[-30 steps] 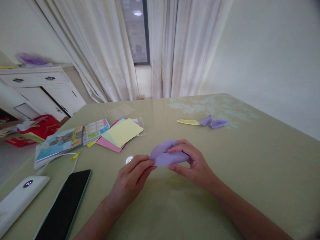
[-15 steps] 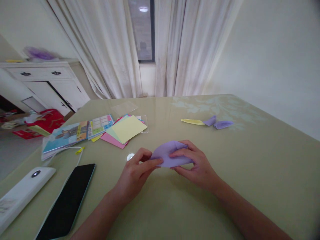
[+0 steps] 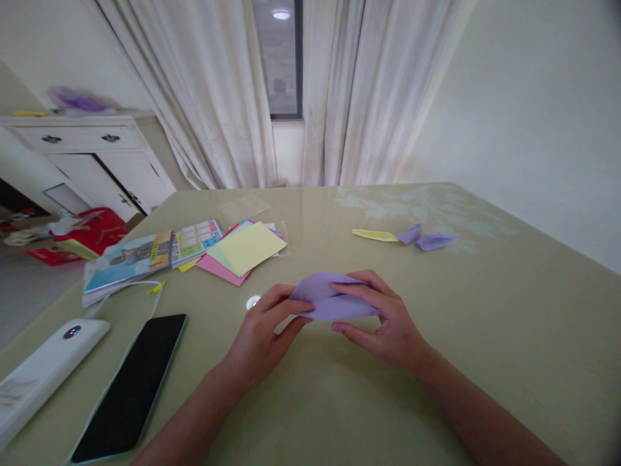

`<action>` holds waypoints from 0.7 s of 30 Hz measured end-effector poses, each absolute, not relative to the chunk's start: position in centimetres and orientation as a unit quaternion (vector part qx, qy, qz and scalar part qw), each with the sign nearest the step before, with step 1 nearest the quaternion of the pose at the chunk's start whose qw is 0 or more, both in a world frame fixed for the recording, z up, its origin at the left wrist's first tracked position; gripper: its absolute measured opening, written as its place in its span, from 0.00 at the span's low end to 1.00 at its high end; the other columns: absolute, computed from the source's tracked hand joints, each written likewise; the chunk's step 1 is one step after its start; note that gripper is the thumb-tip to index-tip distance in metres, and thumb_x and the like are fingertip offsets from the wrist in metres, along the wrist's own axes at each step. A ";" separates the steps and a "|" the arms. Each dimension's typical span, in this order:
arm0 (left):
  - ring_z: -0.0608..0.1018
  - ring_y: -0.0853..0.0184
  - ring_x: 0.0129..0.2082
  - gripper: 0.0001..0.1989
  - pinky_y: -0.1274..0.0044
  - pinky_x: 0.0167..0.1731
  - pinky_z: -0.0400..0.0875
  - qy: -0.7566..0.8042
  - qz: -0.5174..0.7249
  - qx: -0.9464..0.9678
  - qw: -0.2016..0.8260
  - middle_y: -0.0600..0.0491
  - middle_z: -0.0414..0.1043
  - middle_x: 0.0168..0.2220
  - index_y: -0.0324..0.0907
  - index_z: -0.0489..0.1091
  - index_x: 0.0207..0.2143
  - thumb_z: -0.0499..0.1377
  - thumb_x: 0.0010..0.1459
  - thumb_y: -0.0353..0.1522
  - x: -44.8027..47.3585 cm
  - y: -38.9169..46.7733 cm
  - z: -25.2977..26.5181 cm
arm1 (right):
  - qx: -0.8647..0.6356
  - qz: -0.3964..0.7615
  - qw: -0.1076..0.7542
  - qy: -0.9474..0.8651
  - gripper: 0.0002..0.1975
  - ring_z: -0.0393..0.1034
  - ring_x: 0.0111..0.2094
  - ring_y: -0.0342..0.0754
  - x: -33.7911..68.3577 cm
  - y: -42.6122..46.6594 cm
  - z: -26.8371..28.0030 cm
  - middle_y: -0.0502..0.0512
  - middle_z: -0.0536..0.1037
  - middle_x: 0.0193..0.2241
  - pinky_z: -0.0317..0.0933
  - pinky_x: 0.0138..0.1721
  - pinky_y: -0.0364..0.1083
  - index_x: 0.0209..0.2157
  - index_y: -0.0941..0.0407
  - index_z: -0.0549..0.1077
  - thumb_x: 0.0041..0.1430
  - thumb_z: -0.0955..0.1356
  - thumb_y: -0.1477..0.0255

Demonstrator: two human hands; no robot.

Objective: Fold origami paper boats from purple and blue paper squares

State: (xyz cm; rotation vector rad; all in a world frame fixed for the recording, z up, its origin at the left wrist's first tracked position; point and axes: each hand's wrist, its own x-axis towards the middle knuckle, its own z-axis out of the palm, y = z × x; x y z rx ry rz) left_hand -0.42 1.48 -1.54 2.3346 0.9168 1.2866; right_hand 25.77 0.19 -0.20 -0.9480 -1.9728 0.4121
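Observation:
A folded sheet of purple paper (image 3: 330, 304) is held up over the table between both hands. My left hand (image 3: 266, 330) pinches its left end, fingers on the near face and thumb below. My right hand (image 3: 383, 317) grips the right end: one finger lies across the near face and another goes behind the top edge. The right thumb is just under the paper's lower edge, slightly apart from it. A crease runs along the sheet. Beyond the hands lie a folded yellow paper piece (image 3: 374, 235) and folded purple pieces (image 3: 435, 241).
Coloured paper sheets (image 3: 252, 249) overlap at the left beside booklets (image 3: 129, 259). Nearer are a black phone (image 3: 133, 388), a white power bank (image 3: 48, 375) with a cable (image 3: 109, 382), and a small round white object (image 3: 253, 302) near my left hand. The table (image 3: 485, 310) ends at the wall.
My right thumb has come away from the paper's lower edge. The right index finger has moved up the near face, and the paper has tilted slightly.

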 end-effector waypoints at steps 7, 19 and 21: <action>0.83 0.67 0.41 0.05 0.79 0.43 0.77 0.328 0.475 0.802 0.153 0.51 0.80 0.42 0.44 0.81 0.45 0.68 0.67 0.29 -0.5 1.5 -1.3 | -0.365 0.174 0.490 -0.772 0.15 0.77 0.45 0.52 25.6 0.5 0.1 0.57 0.80 0.44 0.74 0.47 0.48 0.46 0.52 0.81 0.58 0.81 0.68; 0.80 0.66 0.42 0.14 0.77 0.44 0.78 0.316 0.424 0.837 0.143 0.49 0.74 0.45 0.47 0.79 0.56 0.63 0.70 0.29 -0.7 1.5 -1.9 | -0.375 0.143 0.468 -0.787 0.09 0.79 0.41 0.49 25.7 0.6 -0.2 0.56 0.80 0.42 0.74 0.44 0.45 0.42 0.53 0.83 0.62 0.79 0.67; 0.79 0.67 0.42 0.12 0.78 0.43 0.78 0.316 0.427 0.834 0.150 0.50 0.73 0.44 0.47 0.81 0.52 0.62 0.71 0.28 -0.7 1.5 -2.0 | -0.378 0.143 0.462 -0.790 0.08 0.79 0.41 0.49 25.7 0.6 -0.1 0.56 0.80 0.42 0.75 0.44 0.45 0.42 0.53 0.83 0.62 0.79 0.67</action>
